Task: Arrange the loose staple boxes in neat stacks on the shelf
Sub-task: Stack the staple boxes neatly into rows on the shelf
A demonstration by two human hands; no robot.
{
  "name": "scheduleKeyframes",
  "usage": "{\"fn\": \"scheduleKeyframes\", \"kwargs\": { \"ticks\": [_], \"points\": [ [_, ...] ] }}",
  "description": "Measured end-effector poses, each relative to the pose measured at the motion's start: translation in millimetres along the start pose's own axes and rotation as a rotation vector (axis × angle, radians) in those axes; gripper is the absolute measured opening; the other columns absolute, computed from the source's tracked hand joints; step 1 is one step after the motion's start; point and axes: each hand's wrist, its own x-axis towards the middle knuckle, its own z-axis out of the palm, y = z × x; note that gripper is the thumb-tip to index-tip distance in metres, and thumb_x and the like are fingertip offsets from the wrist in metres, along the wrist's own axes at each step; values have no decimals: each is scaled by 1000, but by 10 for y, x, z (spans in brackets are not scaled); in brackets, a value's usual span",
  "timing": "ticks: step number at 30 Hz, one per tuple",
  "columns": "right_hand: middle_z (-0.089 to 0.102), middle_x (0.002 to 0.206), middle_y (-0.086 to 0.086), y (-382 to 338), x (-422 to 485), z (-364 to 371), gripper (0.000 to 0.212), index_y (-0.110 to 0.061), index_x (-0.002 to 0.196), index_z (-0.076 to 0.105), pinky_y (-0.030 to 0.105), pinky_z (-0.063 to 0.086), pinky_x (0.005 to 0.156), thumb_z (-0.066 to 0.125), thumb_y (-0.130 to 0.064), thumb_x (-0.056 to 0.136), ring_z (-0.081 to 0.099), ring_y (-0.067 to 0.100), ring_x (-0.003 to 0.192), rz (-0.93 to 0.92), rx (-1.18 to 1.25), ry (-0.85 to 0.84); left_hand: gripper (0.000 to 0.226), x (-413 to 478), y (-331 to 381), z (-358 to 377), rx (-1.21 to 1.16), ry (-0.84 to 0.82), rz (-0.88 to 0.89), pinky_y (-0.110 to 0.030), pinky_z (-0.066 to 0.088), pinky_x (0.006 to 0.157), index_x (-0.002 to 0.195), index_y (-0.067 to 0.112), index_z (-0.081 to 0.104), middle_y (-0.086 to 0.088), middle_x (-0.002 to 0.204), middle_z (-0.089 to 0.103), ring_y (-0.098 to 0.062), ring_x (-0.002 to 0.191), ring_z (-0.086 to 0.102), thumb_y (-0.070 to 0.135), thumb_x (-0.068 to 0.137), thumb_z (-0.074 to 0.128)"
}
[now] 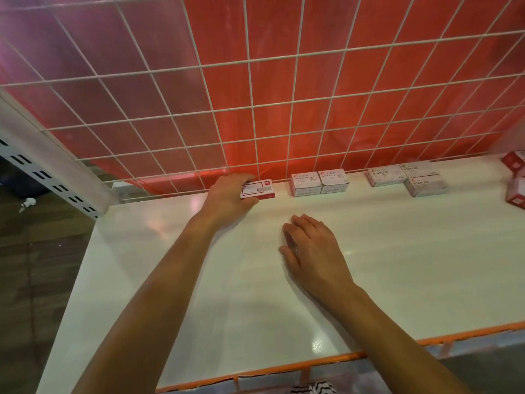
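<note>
Box (pixel 260 189) in left hand (pixel 227 199) (right (pixel 312 245) apart)

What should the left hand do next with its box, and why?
Probably let go: the left hand grips the red-and-white staple box, apparently already resting on the shelf by the wire grid, left of the paper clip boxes. More red boxes lie loose at far right.
</note>
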Motion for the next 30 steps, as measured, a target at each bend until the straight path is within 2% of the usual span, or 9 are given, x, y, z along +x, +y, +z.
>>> {"fn": "scheduleKeyframes", "kwargs": {
  "ticks": [2,9,13,15,24,27,30],
  "points": [
    [61,126,11,8,1,1,39,-10,116,64,47,42,102,68,-29,83,55,31,119,-2,18,-1,43,28,-4,-23,-5,-29,-5,-18,37,81,124,27,58,4,122,63,-7,100,53,28,83,71],
    [58,131,10,21,-5,-3,39,-11,119,62,42,36,106,66,-30,86,52,29,123,6,60,-21,51,21,25,-44,-17,-29,-20,-16,36,84,129,26,54,5,127,60,-5,102,51,25,82,73],
    [58,131,10,27,-2,-9,38,-11,118,62,42,36,106,66,-30,85,52,30,123,3,66,-26,42,-37,37,-44,-1,-14,14,-12,36,73,124,24,61,4,121,64,-6,96,50,25,83,72],
    [56,133,10,22,-3,-21,39,-11,120,62,42,35,107,65,-30,86,50,30,125,7,73,-37,39,-57,59,-51,-7,-3,14,-14,37,72,122,23,63,2,119,65,-5,93,49,25,84,72],
    [53,137,7,33,-14,-67,40,-14,125,58,36,29,110,61,-31,89,45,25,129,-3,79,-62,45,-99,82,-20,8,8,-38,-20,42,84,128,25,58,2,124,63,-12,105,55,28,85,71],
    [53,136,7,36,-21,-100,40,-13,124,58,38,30,111,61,-31,89,46,26,129,-7,83,-55,52,-153,133,-20,15,37,-58,-29,44,95,133,25,53,1,128,60,-17,114,53,28,84,71],
    [49,140,5,62,-31,-141,41,-16,128,55,36,26,113,57,-34,91,41,24,132,-3,70,-57,55,-260,285,29,78,94,-66,-33,38,104,135,24,48,1,133,54,-20,122,46,29,85,70]
  ]
}}
